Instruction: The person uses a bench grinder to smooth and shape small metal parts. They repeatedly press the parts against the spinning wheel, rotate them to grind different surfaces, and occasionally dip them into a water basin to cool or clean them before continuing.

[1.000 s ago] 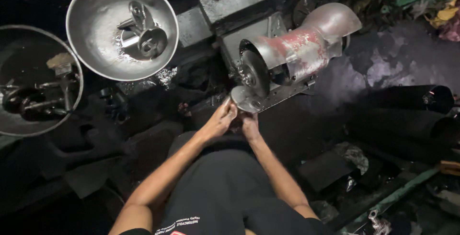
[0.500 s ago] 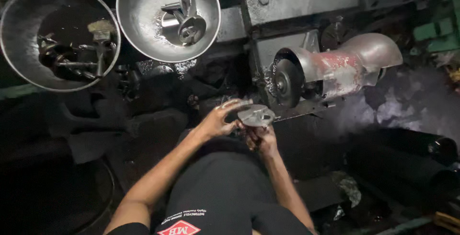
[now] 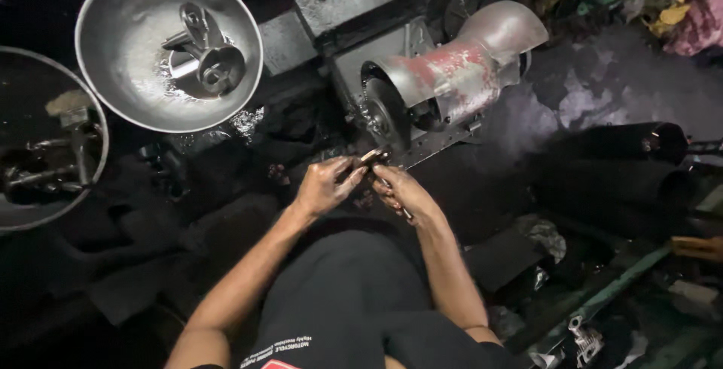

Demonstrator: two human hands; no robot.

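Metal bowl [image 3: 128,45] and grinder [image 3: 444,83] flank both hands' fingers [image 3: 350,177].

I see two dull grey metal bowls [image 3: 135,105] far left holding shinier cast metal parts [image 3: 205,59], a grinder [image 3: 452,75] of worn metal with chipped red paint, and grimy, matt black surfaces all around.

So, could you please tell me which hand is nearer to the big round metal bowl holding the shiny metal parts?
Left. The left hand is below and right of the metal bowl; the right hand lies farther right.
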